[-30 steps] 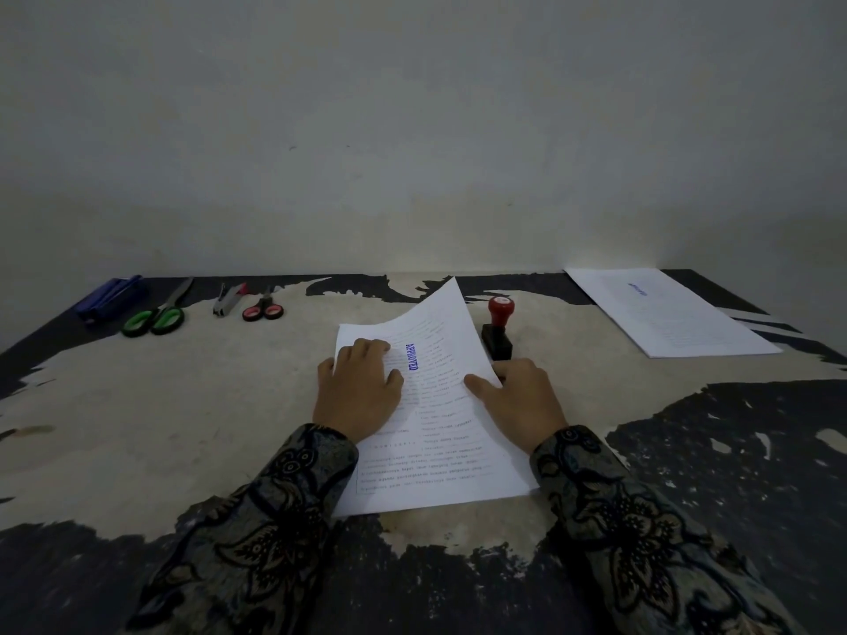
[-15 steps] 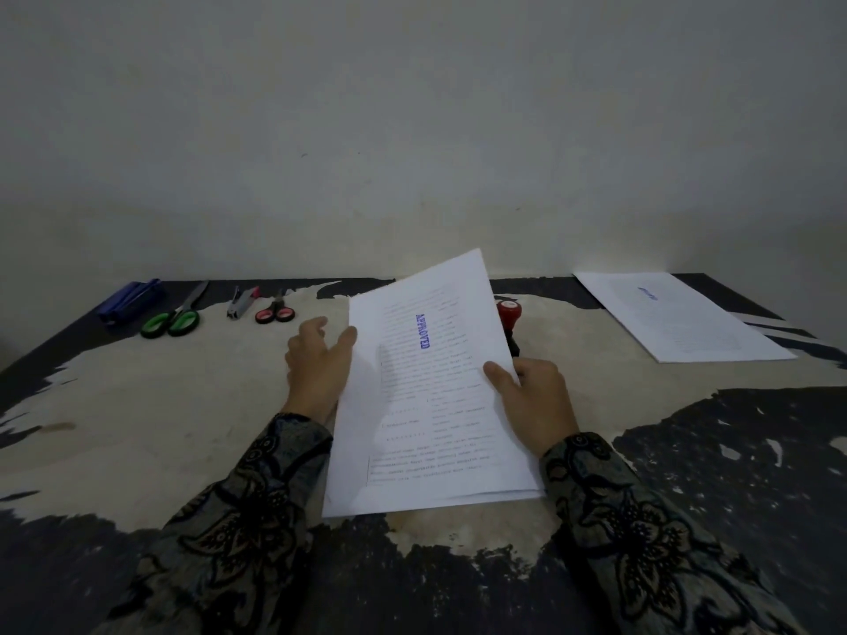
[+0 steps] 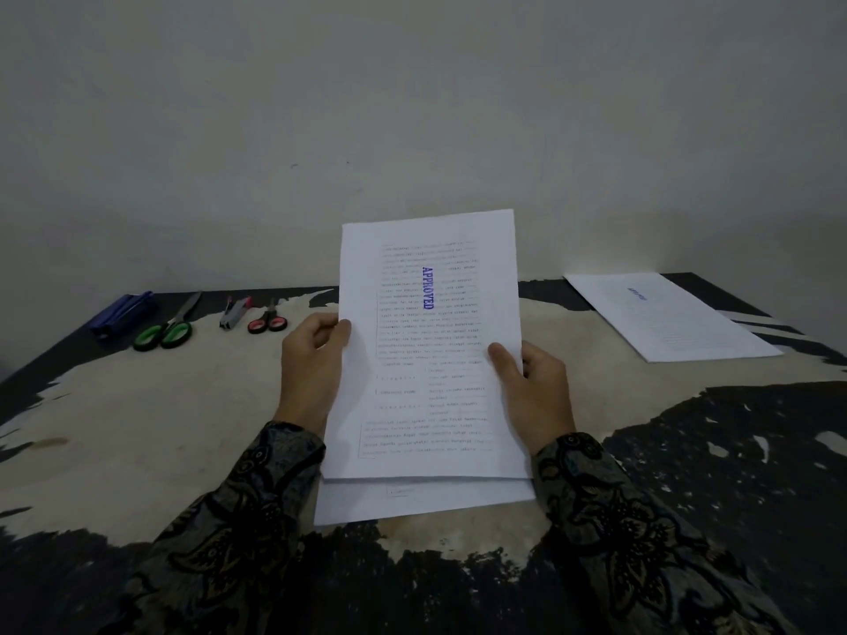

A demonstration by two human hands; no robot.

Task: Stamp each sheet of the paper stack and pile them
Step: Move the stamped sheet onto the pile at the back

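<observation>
A printed sheet [image 3: 431, 355] with a blue APPROVED stamp mark is lifted almost upright in front of me. My left hand [image 3: 311, 364] grips its left edge and my right hand [image 3: 531, 387] grips its right edge. Beneath it the paper stack [image 3: 426, 501] lies flat near the table's front, only its lower strip showing. A pile of stamped sheets [image 3: 669, 318] lies at the back right, blue mark on top. The stamp is hidden behind the lifted sheet.
Along the back left lie a blue object [image 3: 121, 311], green-handled scissors [image 3: 167, 330], a small stapler [image 3: 233, 311] and small red-handled scissors [image 3: 268, 320]. The worn table top [image 3: 137, 428] ends at a grey wall behind.
The stamped sheet, which lay on the stack under both hands, has been raised off it by both edges and now stands upright, covering the red-topped stamp.
</observation>
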